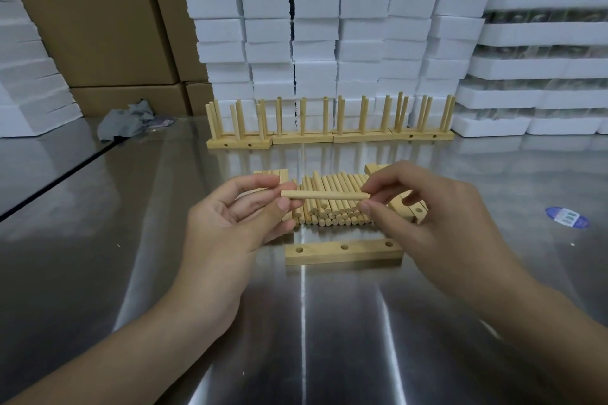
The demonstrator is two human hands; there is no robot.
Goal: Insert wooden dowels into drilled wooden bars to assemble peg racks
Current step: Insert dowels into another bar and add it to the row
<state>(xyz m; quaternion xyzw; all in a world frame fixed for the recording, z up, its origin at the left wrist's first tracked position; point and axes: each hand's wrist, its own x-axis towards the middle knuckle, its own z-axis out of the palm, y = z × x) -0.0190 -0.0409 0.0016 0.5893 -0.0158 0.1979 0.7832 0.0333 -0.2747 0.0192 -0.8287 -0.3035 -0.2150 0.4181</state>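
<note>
- Both forearms reach forward from the lower corners over a shiny metal table, and the hands meet above its middle.
- The left hand is turned palm-up and inward; its thumb and curled fingers pinch the left end of a single dowel.
- The right hand has its back to the camera; its thumb and forefinger pinch the dowel's right end, with the other fingers loosely bent.
- The dowel lies level between the two hands, held in the air above a pile of dowels on the table.
- A drilled bar with three holes on top lies flat just nearer than the pile, below the hands.
- More bars sit at either end of the pile, partly hidden by the fingers.
- A row of finished racks stands farther back, in front of stacked white foam blocks.
</note>
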